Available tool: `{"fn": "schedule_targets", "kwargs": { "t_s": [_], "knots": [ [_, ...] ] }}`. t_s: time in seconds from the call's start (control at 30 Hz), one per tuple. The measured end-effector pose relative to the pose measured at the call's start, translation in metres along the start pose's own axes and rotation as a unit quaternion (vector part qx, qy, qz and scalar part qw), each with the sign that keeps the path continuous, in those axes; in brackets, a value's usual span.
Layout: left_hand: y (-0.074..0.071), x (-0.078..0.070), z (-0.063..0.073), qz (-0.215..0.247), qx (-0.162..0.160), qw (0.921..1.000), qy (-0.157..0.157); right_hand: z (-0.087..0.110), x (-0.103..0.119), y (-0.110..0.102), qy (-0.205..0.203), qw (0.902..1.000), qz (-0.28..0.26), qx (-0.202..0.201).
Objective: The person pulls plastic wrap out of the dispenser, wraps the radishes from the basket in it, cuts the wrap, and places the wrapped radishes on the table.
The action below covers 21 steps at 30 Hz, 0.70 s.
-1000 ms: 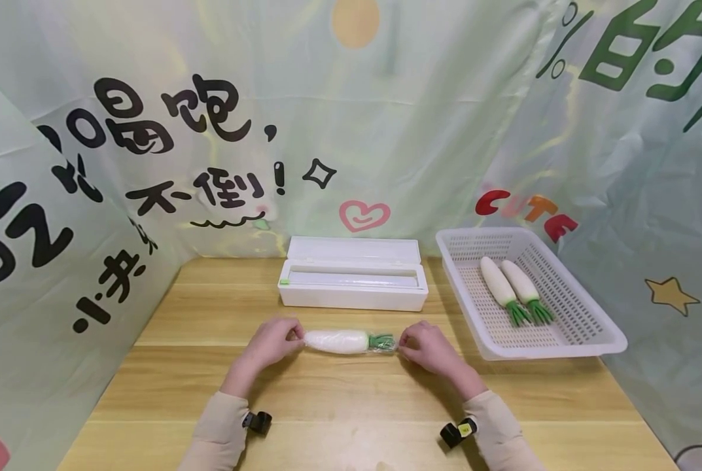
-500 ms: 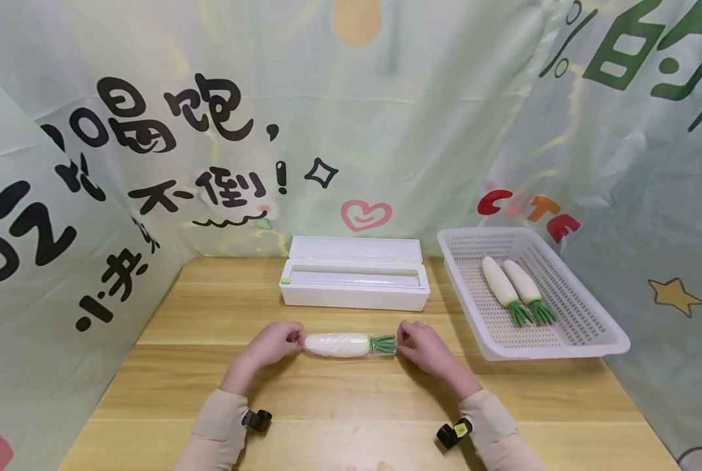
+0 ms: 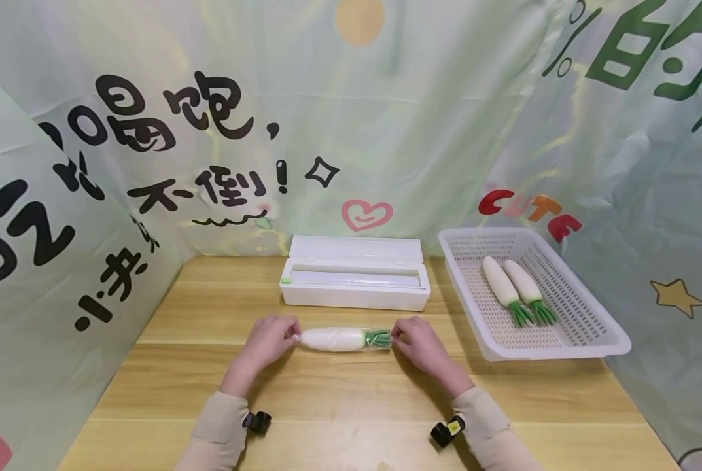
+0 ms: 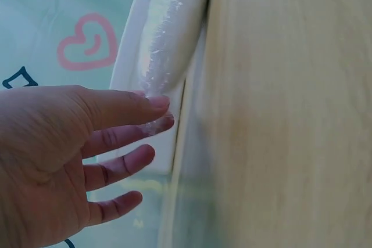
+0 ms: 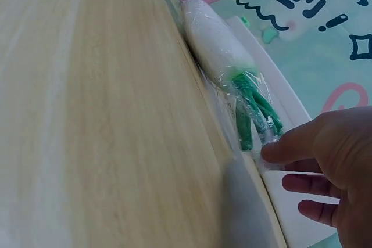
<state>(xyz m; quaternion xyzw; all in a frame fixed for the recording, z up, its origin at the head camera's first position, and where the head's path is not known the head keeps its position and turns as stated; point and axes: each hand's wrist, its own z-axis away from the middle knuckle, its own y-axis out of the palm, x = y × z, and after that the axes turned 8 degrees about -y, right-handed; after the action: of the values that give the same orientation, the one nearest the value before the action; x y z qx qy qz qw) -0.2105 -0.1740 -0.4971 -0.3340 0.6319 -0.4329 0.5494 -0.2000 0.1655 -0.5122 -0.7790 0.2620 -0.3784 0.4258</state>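
A white radish (image 3: 332,339) with green leaf stalks, wrapped in clear plastic film, lies crosswise between the two hands in the head view. At its left tip the left hand (image 3: 268,341) pinches a twist of film between thumb and forefinger; in the left wrist view the other fingers of that left hand (image 4: 64,149) are spread apart. The right hand (image 3: 422,345) pinches the film beyond the leaf stalks. From the right wrist, the film (image 5: 261,94) looks loose around the stalks, and the right hand's thumb (image 5: 285,146) presses at its end.
Behind the radish stands a white box (image 3: 353,297) with its lid raised and a roll of film inside. To the right, a white perforated basket (image 3: 568,347) holds two unwrapped radishes (image 3: 512,288). A printed cloth (image 3: 421,131) hangs around the wooden table (image 3: 327,405).
Both hands and the wrapped radish have shifted slightly to the left and a little away from the body. The pinch at each end stays the same.
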Motion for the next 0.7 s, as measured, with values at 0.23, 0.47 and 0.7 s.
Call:
{"fn": "schedule_targets", "kwargs": {
  "t_s": [0.23, 0.47, 0.7],
  "knots": [
    [-0.005, -0.008, 0.004, -0.04, -0.011, 0.9991, -0.008, 0.002, -0.001, -0.001, 0.0, 0.9997, 0.008, 0.023],
    [-0.009, -0.016, 0.012, -0.076, -0.003, 0.9971, -0.01, 0.006, 0.002, -0.001, 0.005, 0.999, 0.0, 0.043],
    [-0.008, -0.01, 0.02, -0.089, 0.005, 0.9955, -0.031, 0.002, 0.012, 0.007, -0.001, 0.9987, -0.006, 0.051]
  ]
}}
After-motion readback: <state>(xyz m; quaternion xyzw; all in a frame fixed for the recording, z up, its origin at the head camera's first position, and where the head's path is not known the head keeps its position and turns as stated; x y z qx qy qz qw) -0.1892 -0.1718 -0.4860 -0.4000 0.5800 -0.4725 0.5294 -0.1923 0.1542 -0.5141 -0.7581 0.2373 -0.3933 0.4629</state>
